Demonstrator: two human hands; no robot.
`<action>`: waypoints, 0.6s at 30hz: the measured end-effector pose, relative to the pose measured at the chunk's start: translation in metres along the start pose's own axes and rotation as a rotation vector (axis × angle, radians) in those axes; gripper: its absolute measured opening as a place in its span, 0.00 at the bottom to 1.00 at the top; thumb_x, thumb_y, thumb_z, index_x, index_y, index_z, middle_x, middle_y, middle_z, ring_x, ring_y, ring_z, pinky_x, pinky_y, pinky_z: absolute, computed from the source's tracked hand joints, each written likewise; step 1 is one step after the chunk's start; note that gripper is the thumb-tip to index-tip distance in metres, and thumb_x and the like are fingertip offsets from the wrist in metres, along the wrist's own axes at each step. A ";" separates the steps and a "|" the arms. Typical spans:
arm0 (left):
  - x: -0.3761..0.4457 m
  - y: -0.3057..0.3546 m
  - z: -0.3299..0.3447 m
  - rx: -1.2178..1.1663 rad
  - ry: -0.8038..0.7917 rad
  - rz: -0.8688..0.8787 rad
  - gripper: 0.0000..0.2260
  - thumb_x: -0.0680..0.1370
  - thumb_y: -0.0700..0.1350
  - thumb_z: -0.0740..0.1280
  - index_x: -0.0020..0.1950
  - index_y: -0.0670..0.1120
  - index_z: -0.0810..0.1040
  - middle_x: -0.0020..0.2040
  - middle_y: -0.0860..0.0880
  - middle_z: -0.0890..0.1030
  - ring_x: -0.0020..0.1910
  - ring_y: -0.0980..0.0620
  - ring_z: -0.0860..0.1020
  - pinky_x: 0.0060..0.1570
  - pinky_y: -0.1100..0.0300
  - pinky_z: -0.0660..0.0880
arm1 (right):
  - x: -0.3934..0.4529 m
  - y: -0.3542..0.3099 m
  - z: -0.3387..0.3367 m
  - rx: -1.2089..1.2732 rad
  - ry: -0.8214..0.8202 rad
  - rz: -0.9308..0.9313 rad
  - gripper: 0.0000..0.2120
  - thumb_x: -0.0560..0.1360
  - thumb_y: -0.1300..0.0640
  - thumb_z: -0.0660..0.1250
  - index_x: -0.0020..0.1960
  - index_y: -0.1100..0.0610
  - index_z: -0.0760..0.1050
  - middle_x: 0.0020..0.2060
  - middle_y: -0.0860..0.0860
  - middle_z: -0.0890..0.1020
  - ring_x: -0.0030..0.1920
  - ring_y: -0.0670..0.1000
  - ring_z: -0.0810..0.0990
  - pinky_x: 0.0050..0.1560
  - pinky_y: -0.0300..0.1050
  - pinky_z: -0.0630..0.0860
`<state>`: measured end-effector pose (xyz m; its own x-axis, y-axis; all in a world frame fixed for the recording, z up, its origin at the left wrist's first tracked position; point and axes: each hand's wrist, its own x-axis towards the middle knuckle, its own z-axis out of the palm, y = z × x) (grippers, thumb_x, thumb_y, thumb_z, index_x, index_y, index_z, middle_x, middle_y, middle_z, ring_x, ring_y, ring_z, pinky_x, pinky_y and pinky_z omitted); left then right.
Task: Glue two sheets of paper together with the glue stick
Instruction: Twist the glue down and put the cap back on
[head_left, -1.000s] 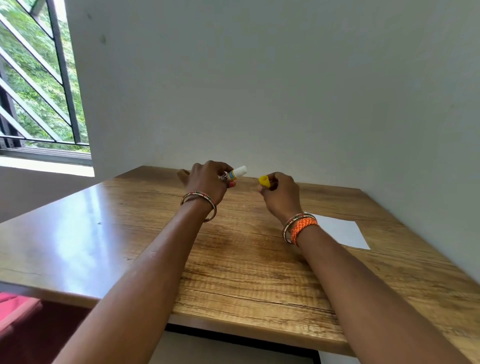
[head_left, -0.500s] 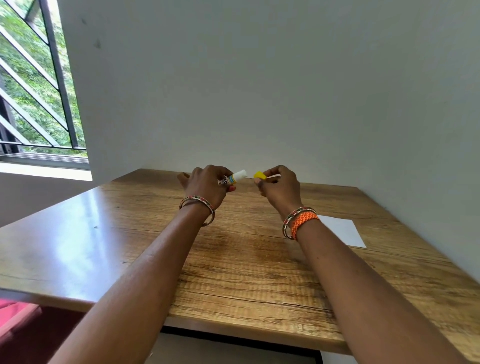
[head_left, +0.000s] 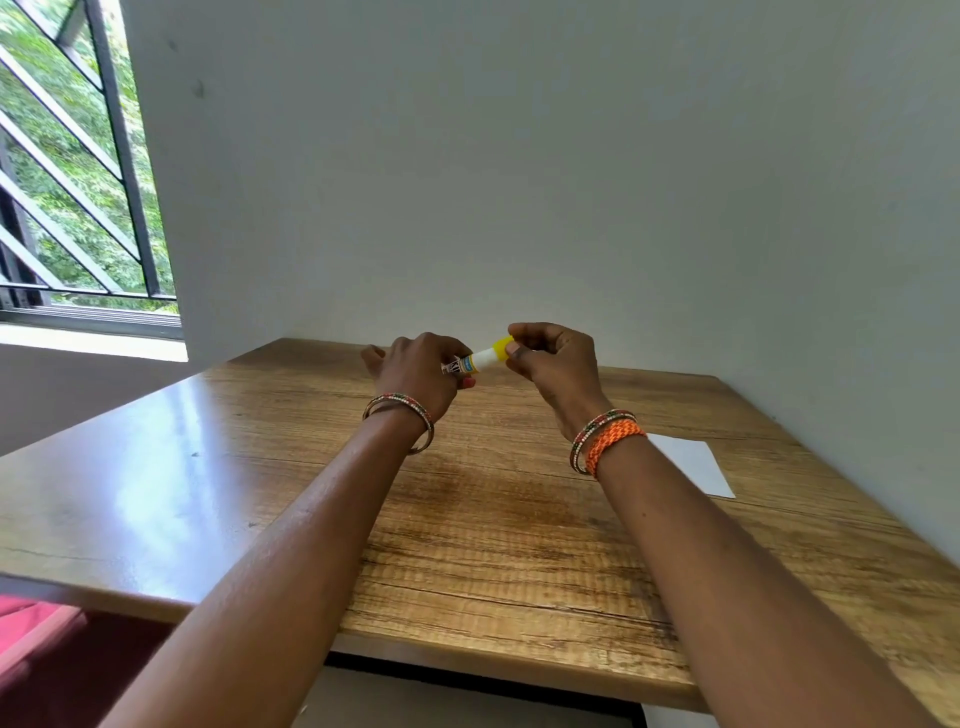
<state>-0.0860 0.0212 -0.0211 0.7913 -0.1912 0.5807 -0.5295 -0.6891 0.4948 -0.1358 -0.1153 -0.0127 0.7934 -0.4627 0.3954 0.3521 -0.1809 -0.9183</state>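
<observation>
Above the far part of the wooden table (head_left: 493, 545), my left hand (head_left: 423, 371) grips the body of a small white glue stick (head_left: 480, 359) with a printed label. My right hand (head_left: 553, 364) pinches the yellow cap (head_left: 503, 347), which sits against the white end of the stick. The stick lies almost level between the two hands. A white sheet of paper (head_left: 693, 465) lies flat on the table to the right, partly hidden behind my right wrist. I cannot tell whether it is one sheet or two stacked.
A grey wall stands right behind the table and along its right side. A barred window (head_left: 78, 182) is at the far left. Something red (head_left: 31, 631) lies below the table's near left edge.
The yellow cap was apart from the stick's white end a second ago. My right hand has moved left and the cap now meets the stick.
</observation>
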 end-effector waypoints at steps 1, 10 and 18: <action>0.000 0.000 0.000 -0.009 -0.008 -0.001 0.11 0.68 0.49 0.73 0.50 0.56 0.81 0.45 0.51 0.83 0.51 0.47 0.76 0.55 0.43 0.69 | 0.000 0.000 0.000 0.001 -0.006 -0.007 0.11 0.72 0.69 0.69 0.54 0.65 0.79 0.50 0.58 0.81 0.54 0.56 0.80 0.55 0.50 0.80; -0.001 0.001 -0.001 -0.036 -0.023 0.005 0.11 0.68 0.49 0.73 0.50 0.55 0.81 0.46 0.51 0.84 0.51 0.48 0.77 0.53 0.43 0.70 | -0.002 -0.001 0.002 -0.134 -0.023 -0.093 0.10 0.70 0.66 0.72 0.51 0.63 0.80 0.48 0.57 0.83 0.49 0.52 0.81 0.54 0.48 0.80; -0.002 0.011 0.002 -0.154 -0.019 0.000 0.10 0.74 0.48 0.67 0.55 0.51 0.80 0.48 0.46 0.82 0.56 0.42 0.73 0.55 0.45 0.71 | -0.004 0.002 0.002 -0.199 0.036 -0.196 0.07 0.74 0.64 0.68 0.50 0.62 0.81 0.44 0.55 0.83 0.46 0.51 0.81 0.49 0.46 0.80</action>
<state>-0.0929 0.0129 -0.0178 0.7960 -0.2056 0.5693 -0.5692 -0.5741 0.5886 -0.1374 -0.1118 -0.0158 0.7002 -0.4318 0.5685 0.3902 -0.4354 -0.8113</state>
